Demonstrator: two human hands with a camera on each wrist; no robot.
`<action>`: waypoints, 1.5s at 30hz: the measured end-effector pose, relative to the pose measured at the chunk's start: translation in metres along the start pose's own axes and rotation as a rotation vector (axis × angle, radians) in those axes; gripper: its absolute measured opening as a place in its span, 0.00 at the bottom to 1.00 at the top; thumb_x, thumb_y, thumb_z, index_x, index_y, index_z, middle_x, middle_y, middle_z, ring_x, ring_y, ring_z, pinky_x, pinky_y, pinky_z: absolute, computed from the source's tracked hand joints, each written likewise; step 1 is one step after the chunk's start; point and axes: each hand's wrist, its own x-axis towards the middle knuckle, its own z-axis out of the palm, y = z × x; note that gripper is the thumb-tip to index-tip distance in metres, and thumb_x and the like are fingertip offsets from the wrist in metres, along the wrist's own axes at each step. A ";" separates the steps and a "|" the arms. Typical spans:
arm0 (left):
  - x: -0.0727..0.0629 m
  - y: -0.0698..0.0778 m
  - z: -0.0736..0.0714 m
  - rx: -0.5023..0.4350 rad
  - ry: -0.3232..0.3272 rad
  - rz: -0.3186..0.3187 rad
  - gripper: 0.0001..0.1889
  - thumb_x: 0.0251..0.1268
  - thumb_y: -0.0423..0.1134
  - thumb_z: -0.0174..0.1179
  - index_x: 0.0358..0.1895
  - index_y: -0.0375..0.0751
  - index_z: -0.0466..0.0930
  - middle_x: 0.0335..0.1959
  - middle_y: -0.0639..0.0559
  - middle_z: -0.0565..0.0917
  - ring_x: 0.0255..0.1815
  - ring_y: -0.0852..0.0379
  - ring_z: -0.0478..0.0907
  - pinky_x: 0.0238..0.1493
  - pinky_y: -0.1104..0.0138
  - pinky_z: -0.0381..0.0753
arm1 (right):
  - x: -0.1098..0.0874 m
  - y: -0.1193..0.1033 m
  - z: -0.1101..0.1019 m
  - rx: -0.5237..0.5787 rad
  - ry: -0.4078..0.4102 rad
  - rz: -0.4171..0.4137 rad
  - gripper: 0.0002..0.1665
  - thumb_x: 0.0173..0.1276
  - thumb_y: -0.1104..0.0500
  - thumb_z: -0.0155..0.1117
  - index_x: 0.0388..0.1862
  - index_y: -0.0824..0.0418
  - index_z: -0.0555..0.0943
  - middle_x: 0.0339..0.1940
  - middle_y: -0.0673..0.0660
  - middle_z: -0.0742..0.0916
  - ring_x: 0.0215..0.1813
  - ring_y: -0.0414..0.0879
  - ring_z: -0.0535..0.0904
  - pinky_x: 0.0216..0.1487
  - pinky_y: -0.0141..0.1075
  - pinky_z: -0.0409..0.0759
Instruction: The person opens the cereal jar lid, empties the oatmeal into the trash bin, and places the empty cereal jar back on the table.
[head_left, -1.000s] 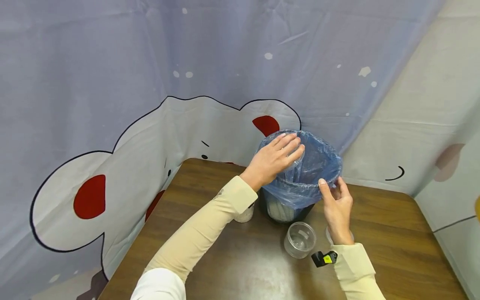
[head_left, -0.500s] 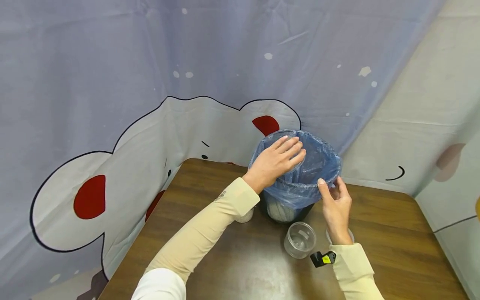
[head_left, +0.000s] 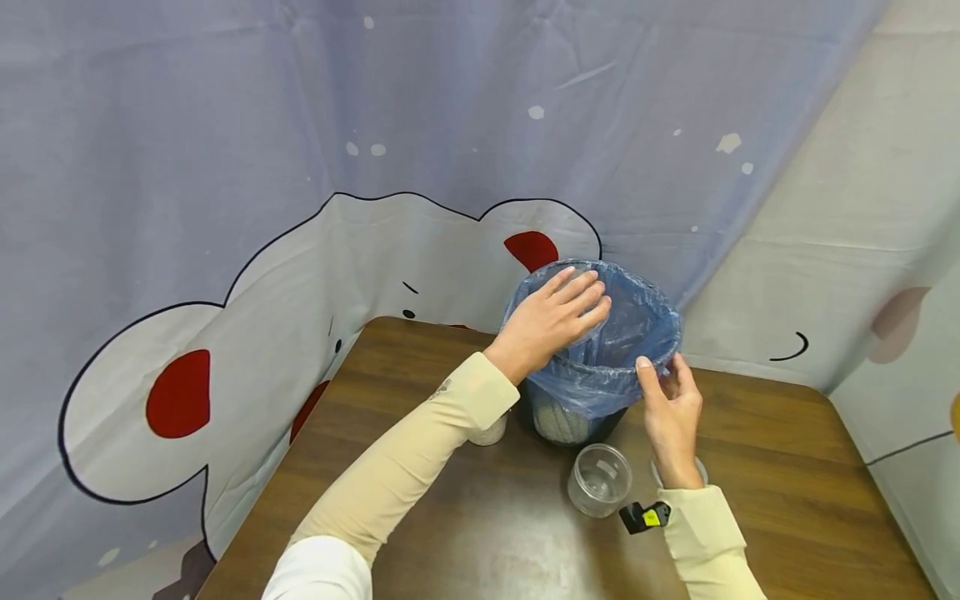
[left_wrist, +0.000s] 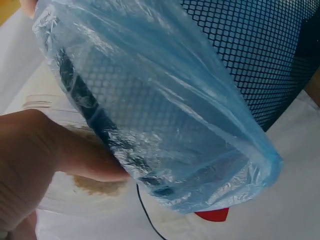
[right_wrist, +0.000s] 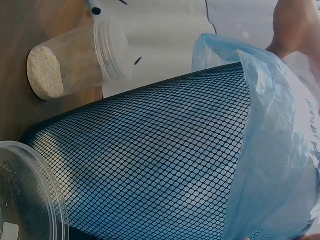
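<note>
Bin: blue bag lines it
Left hand: grips clear jar at bin's mouth
Right hand: pinches bag on bin's right rim
Tub: stands near bin

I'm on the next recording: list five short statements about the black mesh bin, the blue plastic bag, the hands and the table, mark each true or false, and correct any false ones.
1. A thin blue plastic bag lines the black wire-mesh bin. True.
2. The bag's edge is tucked wholly inside the bin. False: it is folded over the rim and hangs outside.
3. The right hand pinches the bag-covered rim. True.
4. A clear round plastic container stands on the brown wooden tabletop, in front of the bin. True.
5. The left hand lies flat on the tabletop. False: the left hand is up at the bin's rim.
</note>
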 end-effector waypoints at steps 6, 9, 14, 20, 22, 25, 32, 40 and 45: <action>-0.001 0.000 0.000 0.028 0.012 -0.029 0.40 0.47 0.38 0.67 0.67 0.47 0.58 0.68 0.48 0.60 0.72 0.50 0.49 0.71 0.58 0.38 | -0.001 0.001 0.000 -0.015 0.004 0.003 0.34 0.62 0.54 0.62 0.65 0.61 0.66 0.59 0.62 0.73 0.55 0.46 0.71 0.44 0.21 0.72; -0.001 0.001 0.002 0.011 -0.006 -0.018 0.40 0.47 0.37 0.67 0.66 0.47 0.58 0.68 0.48 0.61 0.71 0.50 0.50 0.71 0.58 0.39 | -0.001 0.001 0.000 -0.001 0.003 0.004 0.34 0.62 0.54 0.62 0.66 0.61 0.66 0.59 0.62 0.73 0.54 0.45 0.71 0.44 0.21 0.73; -0.001 -0.001 0.002 0.023 0.018 -0.041 0.39 0.49 0.37 0.66 0.67 0.48 0.57 0.68 0.48 0.60 0.71 0.50 0.49 0.71 0.57 0.38 | -0.001 0.002 -0.001 -0.008 0.008 0.012 0.35 0.62 0.54 0.62 0.66 0.60 0.65 0.60 0.61 0.72 0.56 0.46 0.70 0.45 0.21 0.72; -0.002 -0.001 0.002 0.050 0.035 -0.021 0.37 0.51 0.37 0.65 0.66 0.49 0.58 0.69 0.48 0.60 0.72 0.50 0.48 0.71 0.57 0.37 | 0.000 0.003 -0.001 -0.001 0.003 0.001 0.34 0.62 0.53 0.61 0.66 0.60 0.65 0.60 0.61 0.72 0.57 0.47 0.70 0.45 0.21 0.72; -0.002 0.000 0.004 0.045 0.014 0.013 0.36 0.51 0.37 0.65 0.65 0.49 0.58 0.68 0.48 0.60 0.72 0.51 0.49 0.71 0.57 0.37 | 0.000 0.003 -0.001 -0.004 0.005 0.002 0.34 0.62 0.53 0.62 0.66 0.60 0.65 0.60 0.61 0.72 0.57 0.47 0.70 0.45 0.21 0.72; -0.002 0.002 0.004 0.034 -0.005 0.038 0.36 0.51 0.37 0.65 0.65 0.50 0.58 0.69 0.48 0.59 0.72 0.51 0.48 0.71 0.57 0.35 | 0.001 0.004 -0.001 0.002 0.002 0.001 0.33 0.62 0.54 0.61 0.66 0.60 0.66 0.60 0.61 0.72 0.56 0.46 0.71 0.45 0.21 0.72; -0.002 0.001 0.003 0.051 0.016 0.021 0.36 0.53 0.37 0.64 0.65 0.51 0.58 0.69 0.48 0.58 0.72 0.51 0.47 0.71 0.56 0.35 | 0.001 0.005 -0.001 0.003 0.003 -0.009 0.33 0.63 0.54 0.61 0.66 0.60 0.66 0.60 0.61 0.73 0.55 0.45 0.71 0.45 0.22 0.72; -0.007 -0.002 0.008 0.047 0.086 0.025 0.33 0.56 0.34 0.61 0.66 0.52 0.59 0.68 0.48 0.60 0.72 0.51 0.48 0.71 0.55 0.36 | 0.001 0.004 0.000 0.002 0.010 -0.009 0.34 0.63 0.54 0.61 0.66 0.60 0.65 0.60 0.61 0.73 0.56 0.46 0.71 0.45 0.21 0.72; -0.012 -0.006 0.009 0.090 0.136 -0.005 0.39 0.53 0.35 0.63 0.69 0.52 0.55 0.69 0.49 0.58 0.73 0.50 0.46 0.71 0.53 0.38 | 0.001 0.003 -0.001 -0.009 0.013 -0.004 0.35 0.63 0.54 0.61 0.67 0.60 0.64 0.61 0.60 0.72 0.58 0.48 0.70 0.46 0.21 0.71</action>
